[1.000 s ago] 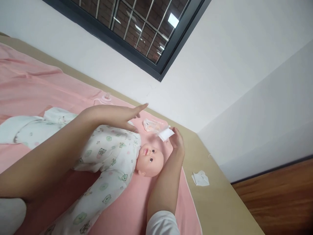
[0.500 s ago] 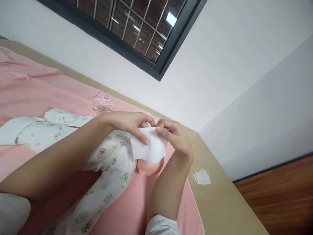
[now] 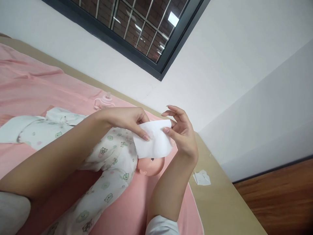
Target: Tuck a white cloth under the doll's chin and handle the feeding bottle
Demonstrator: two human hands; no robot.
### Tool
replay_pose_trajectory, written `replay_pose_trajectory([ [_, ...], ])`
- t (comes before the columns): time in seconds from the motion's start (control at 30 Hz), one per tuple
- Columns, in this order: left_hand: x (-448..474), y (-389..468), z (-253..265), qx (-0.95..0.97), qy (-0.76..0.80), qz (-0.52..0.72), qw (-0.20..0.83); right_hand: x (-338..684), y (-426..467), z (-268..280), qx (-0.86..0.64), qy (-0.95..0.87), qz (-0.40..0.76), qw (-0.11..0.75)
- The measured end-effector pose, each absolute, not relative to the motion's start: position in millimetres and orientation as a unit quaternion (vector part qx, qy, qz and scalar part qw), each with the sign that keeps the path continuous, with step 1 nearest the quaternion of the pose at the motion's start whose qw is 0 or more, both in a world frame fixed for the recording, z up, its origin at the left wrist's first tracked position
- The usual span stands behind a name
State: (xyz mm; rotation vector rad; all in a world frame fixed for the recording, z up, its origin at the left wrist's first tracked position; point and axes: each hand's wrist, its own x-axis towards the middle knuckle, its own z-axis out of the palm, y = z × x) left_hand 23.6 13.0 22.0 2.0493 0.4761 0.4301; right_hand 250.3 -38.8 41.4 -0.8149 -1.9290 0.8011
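A white wipe (image 3: 154, 138) is stretched between my two hands, just above the head of a baby doll (image 3: 150, 167). My left hand (image 3: 130, 122) pinches its left part, thumb on top and the other fingers hidden behind. At the upper right corner, my right hand (image 3: 182, 132) grips it between thumb and index finger, with the remaining fingers raised and spread. The doll lies on its back in a white outfit with green and brown animal prints. The wipe covers much of its face; one eye and an ear show below the edge.
A pink baby bottle (image 3: 104, 100) with handles stands behind my left forearm. Under the doll spreads a pink blanket (image 3: 127, 209) on a wooden table (image 3: 220, 195). A crumpled white wipe (image 3: 201, 178) lies right of the blanket. A wall and dark-framed window (image 3: 160, 70) rise behind.
My right hand has moved slightly up and right, its fingers opening away from the wipe's edge except the pinch. The wipe is spread wider and lifted, uncovering one doll's eye.
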Motion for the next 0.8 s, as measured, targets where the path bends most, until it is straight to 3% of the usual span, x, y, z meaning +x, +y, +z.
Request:
replay_pose_trajectory([
  [0.17,26.5,3.9,26.1,0.842,0.173,0.242,0.449,249.1,-34.5,39.4,-0.34,-0.764,0.306,0.454],
  [0.33,32.0,-2.7,26.8,0.851,0.152,0.399,0.306,246.3,-30.6,37.4,-0.351,-0.739,0.314,0.481],
  [0.43,35.7,-5.9,25.9,0.842,0.137,0.432,0.292,244.3,-27.7,36.2,-0.349,-0.732,0.322,0.489],
  [0.63,36.4,-12.4,27.2,0.823,0.183,0.423,0.333,246.0,-24.4,35.2,-0.351,-0.738,0.313,0.484],
  [0.8,37.0,1.5,18.7,0.861,0.273,0.264,0.338,273.1,-12.5,28.8,-0.382,-0.74,0.327,0.447],
])
